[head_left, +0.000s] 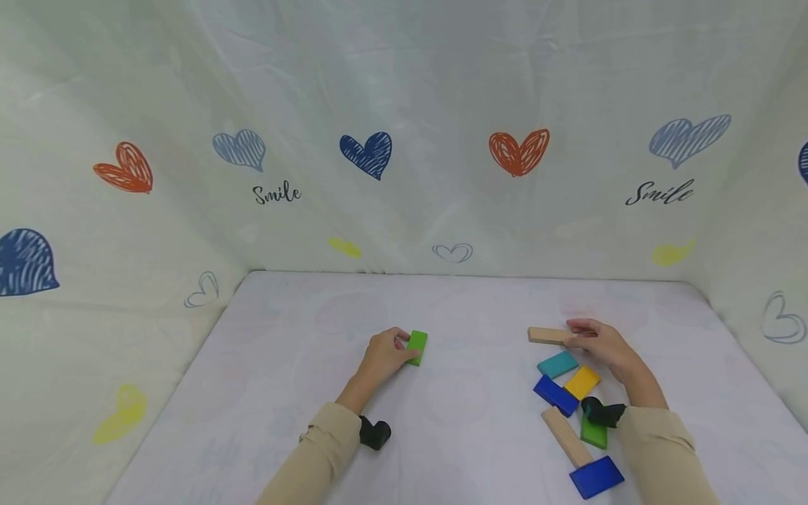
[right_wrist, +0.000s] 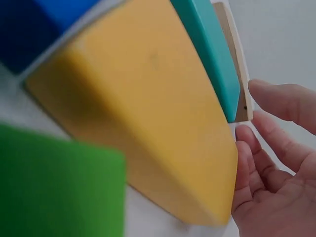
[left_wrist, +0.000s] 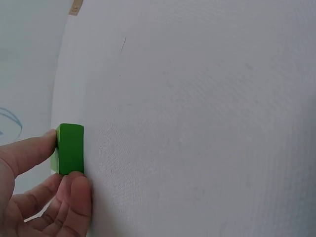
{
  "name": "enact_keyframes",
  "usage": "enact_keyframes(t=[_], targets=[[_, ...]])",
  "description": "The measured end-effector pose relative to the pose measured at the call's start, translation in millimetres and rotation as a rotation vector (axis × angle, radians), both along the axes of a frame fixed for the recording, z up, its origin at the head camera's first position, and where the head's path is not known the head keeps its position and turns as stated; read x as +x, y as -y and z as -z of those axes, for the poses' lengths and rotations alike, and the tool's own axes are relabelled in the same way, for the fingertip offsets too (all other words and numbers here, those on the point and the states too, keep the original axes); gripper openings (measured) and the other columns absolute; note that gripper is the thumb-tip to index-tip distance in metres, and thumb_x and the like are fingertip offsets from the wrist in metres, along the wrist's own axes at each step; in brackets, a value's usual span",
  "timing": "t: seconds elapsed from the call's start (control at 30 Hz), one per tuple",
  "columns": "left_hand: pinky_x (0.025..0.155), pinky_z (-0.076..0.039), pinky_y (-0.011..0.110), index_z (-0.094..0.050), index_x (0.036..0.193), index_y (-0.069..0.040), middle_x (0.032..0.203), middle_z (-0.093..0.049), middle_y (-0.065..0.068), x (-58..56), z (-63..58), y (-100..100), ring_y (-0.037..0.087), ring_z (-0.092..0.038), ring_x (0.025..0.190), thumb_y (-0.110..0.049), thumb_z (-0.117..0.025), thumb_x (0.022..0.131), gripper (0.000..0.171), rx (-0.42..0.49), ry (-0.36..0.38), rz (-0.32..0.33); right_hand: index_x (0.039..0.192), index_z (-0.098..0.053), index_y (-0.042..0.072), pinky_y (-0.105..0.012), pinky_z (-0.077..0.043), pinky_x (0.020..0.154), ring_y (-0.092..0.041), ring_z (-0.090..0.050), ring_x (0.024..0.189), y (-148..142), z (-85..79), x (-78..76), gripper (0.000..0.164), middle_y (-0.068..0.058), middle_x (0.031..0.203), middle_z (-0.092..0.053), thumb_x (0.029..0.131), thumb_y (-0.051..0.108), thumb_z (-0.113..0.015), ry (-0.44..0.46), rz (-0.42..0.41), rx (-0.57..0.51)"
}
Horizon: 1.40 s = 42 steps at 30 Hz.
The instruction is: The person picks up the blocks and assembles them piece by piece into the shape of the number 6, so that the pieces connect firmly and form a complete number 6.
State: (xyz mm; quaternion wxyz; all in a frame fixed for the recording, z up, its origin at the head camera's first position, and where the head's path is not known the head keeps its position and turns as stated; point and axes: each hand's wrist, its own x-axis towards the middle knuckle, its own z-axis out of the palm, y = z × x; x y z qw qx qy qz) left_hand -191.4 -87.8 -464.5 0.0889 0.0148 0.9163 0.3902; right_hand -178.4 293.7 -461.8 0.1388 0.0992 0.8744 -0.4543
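My left hand (head_left: 384,356) pinches a bright green block (head_left: 418,344) between thumb and fingers, left of the table's middle. In the left wrist view, the thumb lies on one side of that green block (left_wrist: 71,149) and the fingertips on its lower end, close against the white cloth. Over on the right, my right hand (head_left: 607,345) holds the right end of a plain wooden block (head_left: 546,335) that lies sideways. Thumb and forefinger meet at the end of this wooden block (right_wrist: 242,101) in the right wrist view, beyond a teal block (right_wrist: 212,59).
Below the right hand lie a teal block (head_left: 558,365), a yellow block (head_left: 583,382), a blue block (head_left: 556,395), a second plain wooden block (head_left: 567,436), a second green block (head_left: 593,433) partly hidden by the wrist camera, and another blue block (head_left: 596,477). A patterned curtain (head_left: 435,210) borders the white table (head_left: 315,400).
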Motion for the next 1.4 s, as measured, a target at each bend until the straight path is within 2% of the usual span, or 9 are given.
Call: enact_keyframes(t=[0.2, 0.47, 0.8, 1.1, 1.4], targets=[[0.051, -0.041, 0.02, -0.062, 0.106, -0.003, 0.076, -0.058, 0.005, -6.2, 1.8, -1.2, 0.01, -0.049, 0.051, -0.019, -0.069, 0.082, 0.03, 0.035, 0.045, -0.016, 0.136, -0.037, -0.006, -0.056, -0.029, 0.105, -0.04, -0.041, 0.115, -4.4, 4.0, -2.1, 0.059, -0.03, 0.132, -0.04, 0.09, 0.023, -0.058, 0.017, -0.001, -0.038], [0.045, -0.044, 0.018, -0.063, 0.103, -0.004, 0.071, -0.055, 0.005, -10.5, 4.1, 1.4, 0.009, -0.049, 0.047, -0.016, -0.069, 0.081, 0.025, 0.132, 0.106, -0.081, 0.132, -0.043, -0.006, -0.052, -0.036, 0.097, -0.036, -0.042, 0.106, -2.5, 9.0, -9.0, 0.056, -0.028, 0.125, -0.043, 0.087, 0.021, -0.063, 0.006, -0.016, 0.011], [0.043, -0.043, 0.019, -0.062, 0.102, -0.005, 0.067, -0.054, 0.004, -12.8, 2.3, -0.2, 0.01, -0.049, 0.046, -0.015, -0.068, 0.081, 0.024, 0.136, 0.131, -0.083, 0.128, -0.045, -0.007, -0.043, -0.038, 0.087, -0.032, -0.043, 0.098, -2.3, 6.0, -9.2, 0.056, -0.024, 0.113, -0.046, 0.085, 0.023, -0.065, 0.005, -0.022, 0.06], [0.039, -0.041, 0.019, -0.06, 0.102, -0.004, 0.063, -0.054, 0.004, -12.7, 5.1, 0.3, 0.011, -0.047, 0.041, -0.015, -0.067, 0.082, 0.024, 0.155, 0.138, -0.068, 0.127, -0.045, -0.008, -0.041, -0.039, 0.087, -0.03, -0.044, 0.097, -4.3, 5.1, -7.9, 0.057, -0.019, 0.107, -0.05, 0.085, 0.024, -0.066, 0.016, -0.016, 0.049], [0.037, -0.038, 0.017, -0.06, 0.103, -0.005, 0.062, -0.052, 0.002, -13.8, 5.6, 0.3, 0.01, -0.044, 0.041, -0.017, -0.067, 0.082, 0.025, 0.164, 0.16, -0.085, 0.126, -0.045, -0.008, -0.043, -0.04, 0.088, -0.032, -0.044, 0.098, -3.3, 1.7, -7.0, 0.056, -0.021, 0.107, -0.049, 0.085, 0.025, -0.066, 0.026, -0.015, 0.073]])
